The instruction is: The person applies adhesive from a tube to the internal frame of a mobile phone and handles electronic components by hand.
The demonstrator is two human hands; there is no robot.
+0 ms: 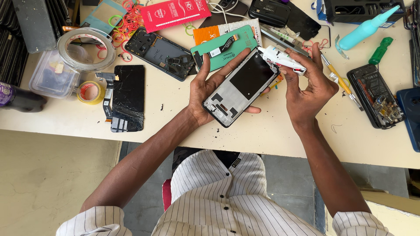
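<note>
I hold a phone frame [240,89] in my left hand [209,94], up over the table [262,131] and close to my chest. My palm is under it and my fingers curl around its long sides, so my grip is closed on it. My right hand [308,89] pinches a small white glue tube [280,57], and its tip sits at the top corner of the frame. I think the frame is light and thin and stiff. It may bend or snap if I squeeze hard. The dark patch in the middle looks smooth and may be slippery. The safe place to hold it is by the side edges, not the middle. The tube looks soft, so a hard squeeze could push out too much. There is a lot of stuff around. A cracked screen [129,97] lies to the left, near a yellow tape roll [90,92]. An open phone back [161,53] and a green card [223,46] lie past my left hand. Another open phone [379,97] lies to the right, close to my right hand, with a green screwdriver [379,51] and a blue bottle [365,28] behind it. Nothing sits between my two hands.
</note>
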